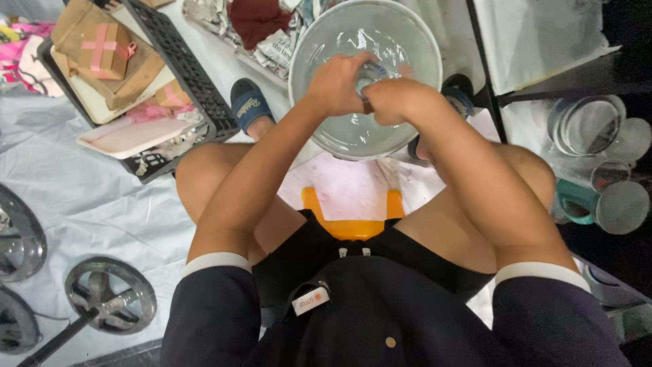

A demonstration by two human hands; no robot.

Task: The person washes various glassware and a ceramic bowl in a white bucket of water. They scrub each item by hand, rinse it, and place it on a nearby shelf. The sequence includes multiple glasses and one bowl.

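Both hands' fingers (353, 85) clasping small glass (372, 71), over bowl (414, 41)

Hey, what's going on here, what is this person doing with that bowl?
A person sits on a low orange stool with both hands in a large round metal basin of water on the floor. The left hand and right hand are closed together around a small clear glass object, held just over the water; what it is cannot be told. To the right lie round clear glass lids and a teal mug. A black plastic crate of wrapped boxes sits to the left.
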